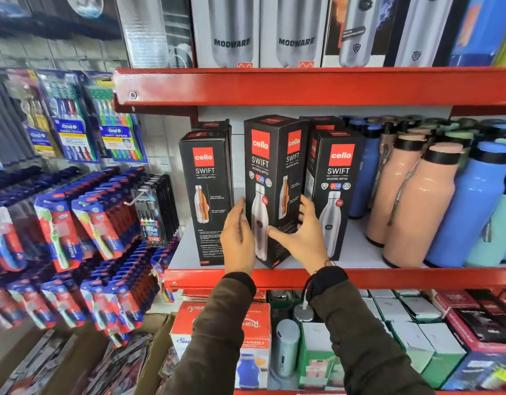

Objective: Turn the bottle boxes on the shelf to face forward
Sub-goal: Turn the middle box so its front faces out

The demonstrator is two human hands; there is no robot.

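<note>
Three black Cello Swift bottle boxes stand on the middle shelf [360, 252]. The left box [206, 192] shows its side panel with an orange cutaway bottle. The middle box [270, 181] stands turned at an angle, one corner towards me, two faces showing. The right box [336, 189] faces forward with a steel bottle picture. My left hand [237, 238] presses flat on the middle box's left face. My right hand [303, 232] wraps its right face, thumb across the front corner. More black boxes stand behind.
Peach, blue and teal bottles [417, 195] crowd the shelf right of the boxes. Modware boxes [232, 32] fill the shelf above. Toothbrush packs [75, 223] hang at the left. Boxes and a red carton [217, 329] sit on the shelf below.
</note>
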